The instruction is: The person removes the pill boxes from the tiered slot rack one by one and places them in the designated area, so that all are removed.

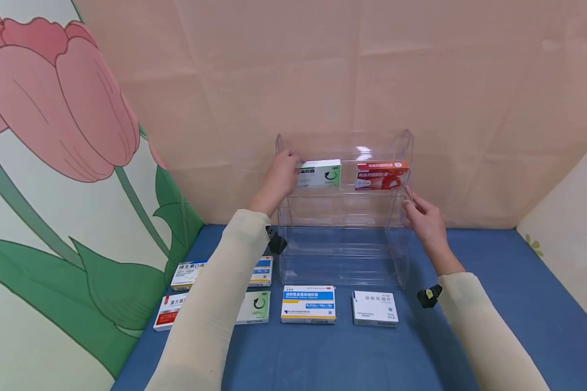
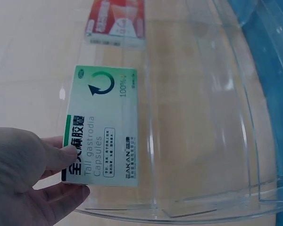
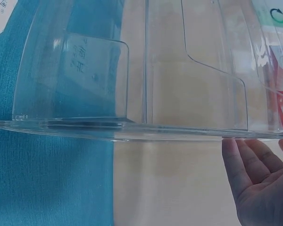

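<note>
In the head view my left hand (image 1: 280,179) is at the upper left of a clear plastic tiered rack (image 1: 339,203). It pinches the left end of a green and white box of Tall gastrodia capsules (image 2: 104,127) between thumb and fingers. That box lies on the upper tier, its printed face showing. A red medicine box (image 1: 381,175) sits to its right on the same tier. My right hand (image 1: 426,220) holds the rack's right side panel, and its fingertips (image 3: 231,147) are against the outer face in the right wrist view.
A blue and white box (image 1: 308,304) and a white box (image 1: 375,308) lie on the blue table (image 1: 352,358) before the rack. Farther left are a vitamin D box (image 1: 186,274), a red and white box (image 1: 166,314) and a green box (image 1: 254,308), some partly behind the left sleeve.
</note>
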`<state>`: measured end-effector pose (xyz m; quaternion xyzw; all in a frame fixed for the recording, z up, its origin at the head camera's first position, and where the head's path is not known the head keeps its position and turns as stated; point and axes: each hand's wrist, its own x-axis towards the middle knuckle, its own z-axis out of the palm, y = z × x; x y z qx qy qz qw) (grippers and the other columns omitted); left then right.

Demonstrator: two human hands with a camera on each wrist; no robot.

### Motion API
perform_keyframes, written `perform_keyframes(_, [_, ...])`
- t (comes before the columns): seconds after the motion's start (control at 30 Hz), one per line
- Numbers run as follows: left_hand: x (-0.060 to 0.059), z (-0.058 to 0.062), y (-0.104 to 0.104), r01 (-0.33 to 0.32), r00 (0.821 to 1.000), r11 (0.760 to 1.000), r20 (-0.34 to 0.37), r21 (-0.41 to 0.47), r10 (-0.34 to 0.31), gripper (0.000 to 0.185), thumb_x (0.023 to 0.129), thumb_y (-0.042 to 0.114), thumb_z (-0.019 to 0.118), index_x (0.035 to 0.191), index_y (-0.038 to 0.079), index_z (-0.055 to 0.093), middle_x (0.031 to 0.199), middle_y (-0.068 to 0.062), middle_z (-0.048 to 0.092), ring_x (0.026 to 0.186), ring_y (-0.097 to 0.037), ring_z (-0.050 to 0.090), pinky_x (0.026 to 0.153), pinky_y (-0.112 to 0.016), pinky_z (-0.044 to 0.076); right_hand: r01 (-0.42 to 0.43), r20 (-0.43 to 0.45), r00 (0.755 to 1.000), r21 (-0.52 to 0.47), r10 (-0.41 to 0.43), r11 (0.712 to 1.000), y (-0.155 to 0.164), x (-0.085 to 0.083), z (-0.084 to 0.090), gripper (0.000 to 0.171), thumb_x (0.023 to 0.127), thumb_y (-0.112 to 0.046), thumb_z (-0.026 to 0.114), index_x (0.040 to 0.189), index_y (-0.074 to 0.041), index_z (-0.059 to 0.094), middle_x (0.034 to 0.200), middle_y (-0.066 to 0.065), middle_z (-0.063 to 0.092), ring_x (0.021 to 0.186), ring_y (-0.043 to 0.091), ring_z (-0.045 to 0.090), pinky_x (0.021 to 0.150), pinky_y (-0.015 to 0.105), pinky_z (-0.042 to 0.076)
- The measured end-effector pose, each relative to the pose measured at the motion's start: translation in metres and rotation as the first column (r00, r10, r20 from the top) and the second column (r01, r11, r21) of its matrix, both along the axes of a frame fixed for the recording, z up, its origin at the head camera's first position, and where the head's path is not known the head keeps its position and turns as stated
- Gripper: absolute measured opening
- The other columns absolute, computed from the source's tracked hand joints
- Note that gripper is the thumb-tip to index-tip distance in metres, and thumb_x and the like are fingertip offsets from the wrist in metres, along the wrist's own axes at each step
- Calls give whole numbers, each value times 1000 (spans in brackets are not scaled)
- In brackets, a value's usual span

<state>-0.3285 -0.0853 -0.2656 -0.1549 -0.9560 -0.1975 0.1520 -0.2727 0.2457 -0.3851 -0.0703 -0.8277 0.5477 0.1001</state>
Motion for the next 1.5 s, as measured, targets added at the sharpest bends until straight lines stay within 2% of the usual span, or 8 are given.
perform_keyframes(0.17, [4,7,0,13,999,999,-47,35,-11,30,101,5,60,129,11,67,122,-9,57,114,-25,53,96,-35,50,5,12,1000,-11,-5,1000,0,-1,0,58,100,-59,49,154,-43,35,160,4,39,132,34,54,102,50,50])
perform_keyframes(0.4, [9,22,4,11,995,999,-99,38,-7,32,102,7,60,132,14,66,132,-7,60,122,-25,49,101,-36,47,6,15,1000,-25,-5,1000,1,-2,1,58,100,-59,49,154,-42,35,161,5,38,134,34,51,101,47,50])
perform_keyframes(0.57, [14,33,3,27,992,998,-128,53,-20,32,101,7,60,132,14,66,133,-6,60,120,-27,53,100,-36,47,11,20,1000,-29,-10,1000,1,-3,0,59,99,-62,50,153,-43,36,161,4,38,134,34,51,100,45,51])
perform_keyframes(0.8, [26,43,-3,44,996,993,-79,109,-36,33,101,8,62,133,14,65,130,-6,59,118,-24,57,100,-35,50,3,18,1000,-32,-2,999,0,-2,-1,56,101,-56,49,154,-43,35,161,4,37,135,35,50,101,47,50])
perform_keyframes(1.0, [40,40,-8,75,997,994,-11,74,-75,32,100,12,63,132,15,65,136,-7,56,119,-26,56,99,-37,50,13,27,1000,-33,-12,999,-1,-2,1,56,101,-56,49,154,-43,35,161,5,38,135,34,50,102,48,49])
perform_keyframes(1.17, [51,34,-8,96,995,994,36,55,-98,32,100,13,64,132,16,66,132,-6,58,114,-24,57,96,-36,51,11,24,1000,-30,-10,999,-1,-2,2,56,101,-57,49,153,-43,35,160,5,39,134,34,52,103,50,49])
perform_keyframes(1.33, [61,30,-7,141,986,989,83,38,-144,33,100,11,63,133,15,65,134,-8,59,116,-26,58,97,-39,52,13,18,1000,-25,-13,1000,1,-1,0,57,100,-59,48,153,-44,35,160,5,40,133,34,53,103,51,48])
perform_keyframes(1.5, [69,20,-9,178,975,983,123,49,-183,32,100,11,64,131,14,66,139,-8,58,121,-26,57,100,-41,50,12,17,1000,-16,-12,1000,1,-2,-1,56,101,-57,48,153,-43,35,159,6,41,132,34,54,103,51,49])
